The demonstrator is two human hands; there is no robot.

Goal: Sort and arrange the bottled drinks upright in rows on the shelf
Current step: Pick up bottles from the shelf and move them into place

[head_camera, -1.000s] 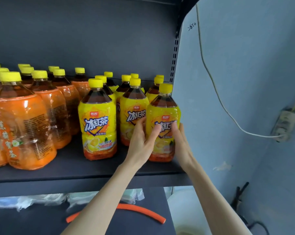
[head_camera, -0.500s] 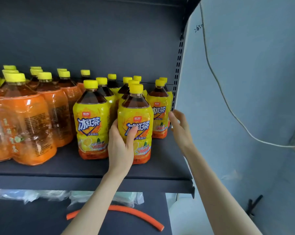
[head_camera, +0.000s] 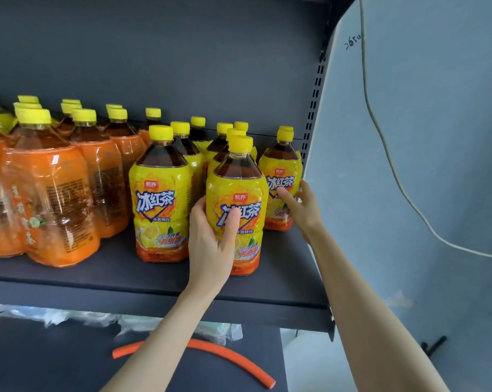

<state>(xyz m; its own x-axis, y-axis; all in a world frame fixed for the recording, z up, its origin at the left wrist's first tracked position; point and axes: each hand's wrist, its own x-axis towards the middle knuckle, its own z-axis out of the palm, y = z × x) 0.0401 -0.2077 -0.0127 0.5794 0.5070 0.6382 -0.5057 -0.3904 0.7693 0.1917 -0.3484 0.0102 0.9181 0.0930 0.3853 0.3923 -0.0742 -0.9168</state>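
Having pushed one yellow-labelled plastic tea bottle [head_camera: 281,171] back into its row, where our right hand [head_camera: 305,207] just touches it with straight, spread fingers, we now curl our left hand [head_camera: 211,244] tight round the next yellow tea bottle [head_camera: 239,188], standing left of the right hand on the dark grey metal shelf [head_camera: 126,275].

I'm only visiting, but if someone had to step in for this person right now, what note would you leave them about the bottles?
Hands: the left hand grips the front yellow bottle, which stands on the shelf. The right hand is open, fingers touching the rightmost yellow bottle.
Done: the other yellow bottles stand upright in rows on the right, and the orange wrapped packs are on the left.
Left: the rightmost row has bare shelf in front of it; likely fill it and square the fronts.
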